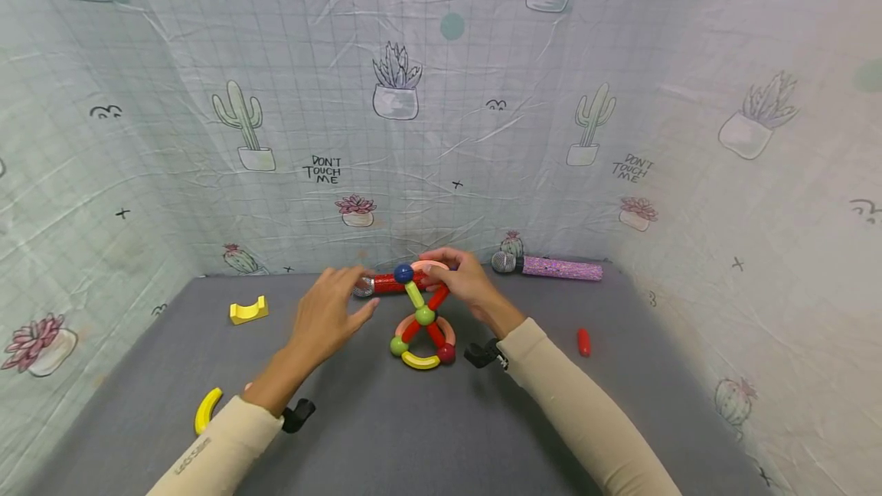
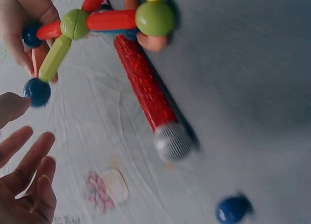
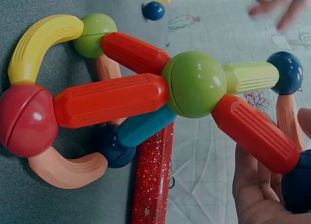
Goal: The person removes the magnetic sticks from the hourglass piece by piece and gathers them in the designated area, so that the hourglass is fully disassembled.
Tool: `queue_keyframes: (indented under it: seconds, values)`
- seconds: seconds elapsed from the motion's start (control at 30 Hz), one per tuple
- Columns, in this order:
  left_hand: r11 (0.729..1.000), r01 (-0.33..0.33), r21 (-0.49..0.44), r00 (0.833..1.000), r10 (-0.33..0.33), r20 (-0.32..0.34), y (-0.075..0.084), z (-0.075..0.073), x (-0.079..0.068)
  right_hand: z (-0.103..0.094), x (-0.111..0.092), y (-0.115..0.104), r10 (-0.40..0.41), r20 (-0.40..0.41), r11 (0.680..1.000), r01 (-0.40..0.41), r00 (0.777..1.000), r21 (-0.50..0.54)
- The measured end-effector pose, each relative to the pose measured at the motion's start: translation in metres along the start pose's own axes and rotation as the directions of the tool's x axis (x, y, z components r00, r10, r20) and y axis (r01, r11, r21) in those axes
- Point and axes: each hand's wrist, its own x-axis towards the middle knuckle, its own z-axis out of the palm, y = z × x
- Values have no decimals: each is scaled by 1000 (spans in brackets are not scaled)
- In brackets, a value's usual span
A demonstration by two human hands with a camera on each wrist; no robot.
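From here I pinch the stick toy (image 1: 425, 315) up top with right fingers (image 1: 455, 257), far mid-tabletop (image 1: 413, 435); left fingers (image 1: 342, 279) spread, holding nothing. Its bottom looks joined (yellow curve (image 1: 206, 409) left, red stick (image 1: 584, 342) right, not on yet)

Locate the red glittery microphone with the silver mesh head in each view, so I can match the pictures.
Head: microphone below centre and slightly left, partly hidden.
Left wrist: microphone near the middle, slanting down-right to its silver mesh head.
Right wrist: microphone at the bottom edge near centre, red handle only.
Shared landmark: the glossy light-green ball where three glossy red rods meet.
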Motion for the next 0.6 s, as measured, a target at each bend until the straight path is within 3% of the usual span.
queue_keyframes:
  seconds: [0.27, 0.6]
  values:
    - [985, -44, -166, 998, 50, 31, 14, 27, 34, 2, -1, -2, 6, -17, 1000, -6, 1000, 10]
    - [971, -30, -236, 1000, 31, 0, 19, 40, 40, 5, -2, -2, -20, -11, 999, 20, 1000, 49]
